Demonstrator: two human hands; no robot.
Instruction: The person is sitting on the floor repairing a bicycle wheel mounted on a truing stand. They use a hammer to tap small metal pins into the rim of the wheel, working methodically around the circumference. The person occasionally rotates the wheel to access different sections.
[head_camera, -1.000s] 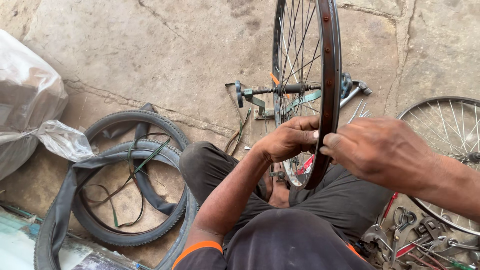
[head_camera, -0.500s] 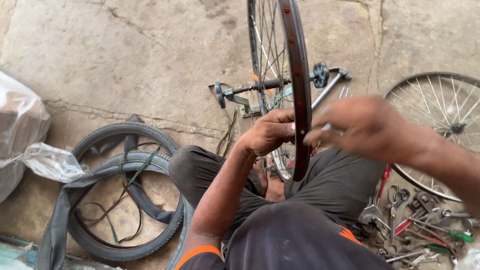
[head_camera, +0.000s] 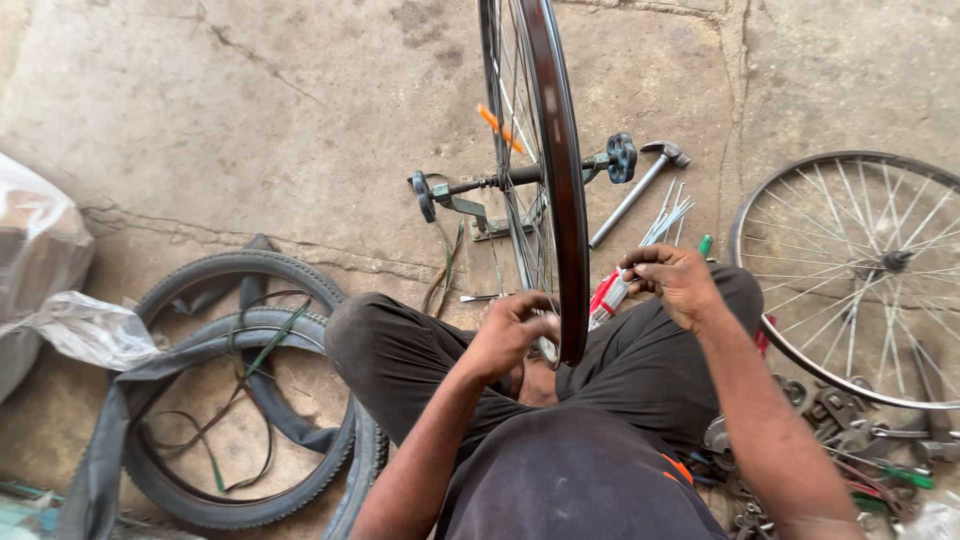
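Bicycle wheel (head_camera: 560, 200): dark rim, thin spokes, orange reflector; stood upright on edge between the knees. Rim gripped at its lower edge by left hand (head_camera: 510, 335). Spokes (head_camera: 640, 255) pinched in right hand (head_camera: 675, 280), beside the rim.

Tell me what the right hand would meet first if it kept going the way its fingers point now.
Probably the dark bicycle wheel rim standing upright between the knees. The right hand has its fingertips turned left toward it, with only the red-handled tool lying lower in between. Depth is unclear, so it might pass just in front.
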